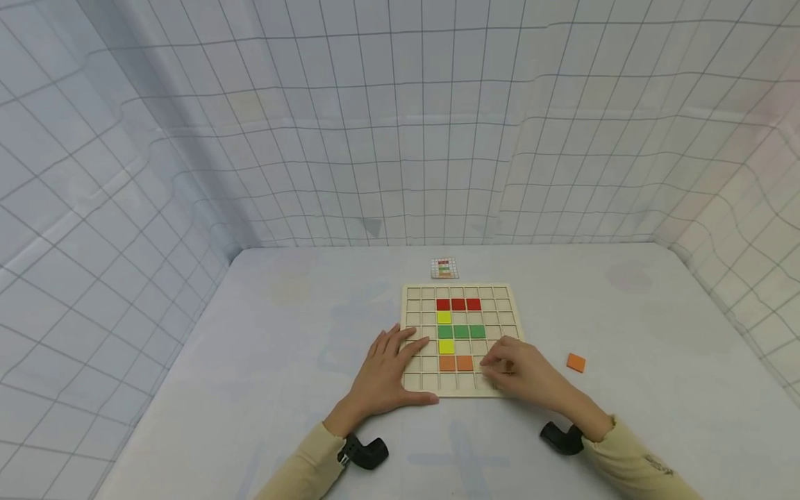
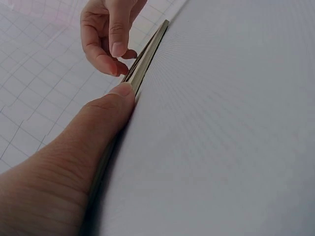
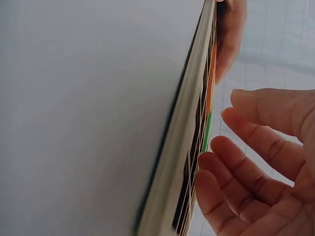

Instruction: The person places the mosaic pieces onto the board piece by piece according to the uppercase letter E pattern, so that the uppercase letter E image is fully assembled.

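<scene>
A cream grid board (image 1: 456, 393) lies flat on the table. It carries three red tiles (image 1: 458, 305) in one row, three green tiles (image 1: 461, 332), two yellow tiles (image 1: 446, 346) and, lower down, two orange tiles (image 1: 464, 363). My left hand (image 1: 389, 371) rests at the board's left side, fingers spread over it and thumb along the near edge. Over the lower right squares hovers my right hand (image 1: 521, 369), just right of the orange tiles. Its fingers (image 3: 258, 142) are loosely bent, thumb and index tips close together, with no tile showing between them.
A loose orange tile (image 1: 576, 362) lies on the table to the right of the board. Behind the board is a small pattern card (image 1: 444, 268) with coloured squares. White grid-lined curtains (image 1: 400, 139) enclose the back and sides of the white table (image 1: 300, 305).
</scene>
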### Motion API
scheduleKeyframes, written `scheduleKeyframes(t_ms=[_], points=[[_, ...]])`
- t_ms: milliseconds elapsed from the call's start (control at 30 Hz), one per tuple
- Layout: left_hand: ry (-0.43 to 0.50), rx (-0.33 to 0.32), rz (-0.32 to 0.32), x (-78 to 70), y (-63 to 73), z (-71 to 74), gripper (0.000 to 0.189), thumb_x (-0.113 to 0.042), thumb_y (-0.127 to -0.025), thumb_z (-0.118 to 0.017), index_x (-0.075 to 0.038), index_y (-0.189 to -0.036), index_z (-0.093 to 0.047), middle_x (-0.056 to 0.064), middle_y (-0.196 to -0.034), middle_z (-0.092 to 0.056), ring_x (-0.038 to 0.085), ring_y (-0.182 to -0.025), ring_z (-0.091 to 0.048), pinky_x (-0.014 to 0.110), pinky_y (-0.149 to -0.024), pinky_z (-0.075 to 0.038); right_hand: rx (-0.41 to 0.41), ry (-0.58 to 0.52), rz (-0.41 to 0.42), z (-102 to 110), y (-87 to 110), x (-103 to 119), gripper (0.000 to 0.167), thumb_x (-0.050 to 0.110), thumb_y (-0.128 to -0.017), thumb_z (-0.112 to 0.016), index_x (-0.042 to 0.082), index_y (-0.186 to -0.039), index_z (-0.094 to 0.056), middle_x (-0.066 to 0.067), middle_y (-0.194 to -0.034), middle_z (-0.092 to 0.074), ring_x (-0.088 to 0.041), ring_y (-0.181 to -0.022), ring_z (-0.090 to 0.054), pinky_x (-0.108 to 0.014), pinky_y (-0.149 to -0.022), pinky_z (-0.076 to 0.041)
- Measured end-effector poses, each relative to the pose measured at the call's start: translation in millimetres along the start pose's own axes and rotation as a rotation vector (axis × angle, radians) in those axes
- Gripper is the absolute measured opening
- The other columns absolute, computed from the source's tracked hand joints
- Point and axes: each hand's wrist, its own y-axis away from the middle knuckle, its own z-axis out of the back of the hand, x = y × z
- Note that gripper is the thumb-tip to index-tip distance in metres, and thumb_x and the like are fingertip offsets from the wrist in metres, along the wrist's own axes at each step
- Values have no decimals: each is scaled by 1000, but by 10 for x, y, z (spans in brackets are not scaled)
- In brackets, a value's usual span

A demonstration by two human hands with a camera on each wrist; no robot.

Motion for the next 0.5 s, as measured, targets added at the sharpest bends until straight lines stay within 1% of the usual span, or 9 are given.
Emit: scheduleKeyframes(t_ms=[100,167,267,333,400,500], points=[[1,2,-6,5,-3,6,98,-81,-68,-56,-25,-147,-38,4,-150,-29,27,-141,-14,43,-114,-7,-54,41,20,76,100,-64,12,6,-81,-76,13,-88,-70,9,-87,-60,-8,-71,-51,-23,-60,-48],[5,4,-4,7,-2,11,98,-81,-68,-57,-25,-147,-38,4,-150,-28,28,-141,-14,43,-114,-7,-80,72,-5,148,164,-94,14,5,-79,-76,14,-87,-70,11,-88,-61,-10,-73,-53,-25,-61,-49],[5,6,0,7,-1,16,98,-80,-68,-58,-25,-146,-38,4,-150,-28,27,-142,-13,43,-114,-7,-104,126,-73,261,251,-139,16,5,-78,-77,15,-88,-71,10,-91,-63,-14,-80,-57,-30,-64,-49],[1,9,3,7,0,17,98,-81,-68,-57,-25,-147,-38,4,-150,-28,27,-142,-13,42,-114,-6,-105,161,-137,334,312,-168,16,6,-79,-77,16,-90,-71,9,-94,-64,-16,-87,-58,-33,-68,-49],[-2,14,4,6,0,16,98,-81,-68,-57,-25,-147,-38,4,-150,-28,27,-142,-13,42,-114,-6,-108,200,-192,396,374,-206,17,8,-79,-77,15,-93,-72,5,-98,-65,-18,-85,-56,-34,-66,-48],[3,19,7,6,2,16,98,-81,-68,-57,-25,-147,-37,4,-150,-28,26,-142,-13,41,-114,-6,-108,241,-251,473,468,-261,21,12,-79,-77,11,-99,-72,-2,-102,-65,-23,-88,-55,-38,-70,-47]])
